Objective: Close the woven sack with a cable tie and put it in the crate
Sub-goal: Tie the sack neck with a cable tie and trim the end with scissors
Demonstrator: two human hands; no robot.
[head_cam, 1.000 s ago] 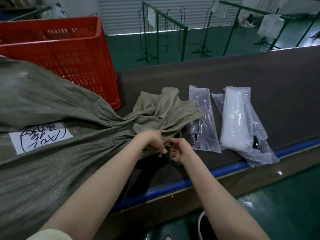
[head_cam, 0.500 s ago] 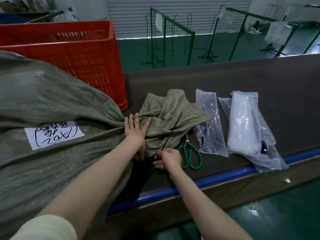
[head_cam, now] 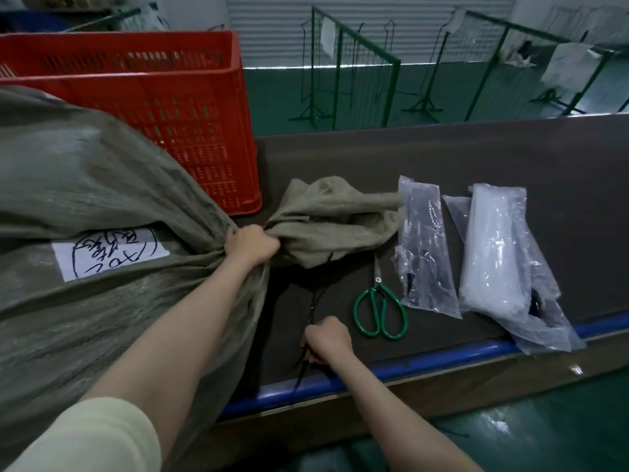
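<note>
Dark table (head_cam: 442,158) with one sack, one crate, two plastic bags, one pair of scissors.
Left hand (head_cam: 250,245) squeezes the green sack (head_cam: 102,185) neck beside the red crate (head_cam: 153,93); right hand (head_cam: 328,340) grips the black cable tie (head_cam: 315,301) near the scissors (head_cam: 379,304) and bags (head_cam: 423,247).

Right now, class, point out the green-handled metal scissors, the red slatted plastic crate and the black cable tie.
Green-handled metal scissors (head_cam: 380,311): head view, on the handles just below the pivot.
Red slatted plastic crate (head_cam: 177,107): head view, on its front wall.
Black cable tie (head_cam: 315,303): head view, on the taut strap above the right hand.
</note>
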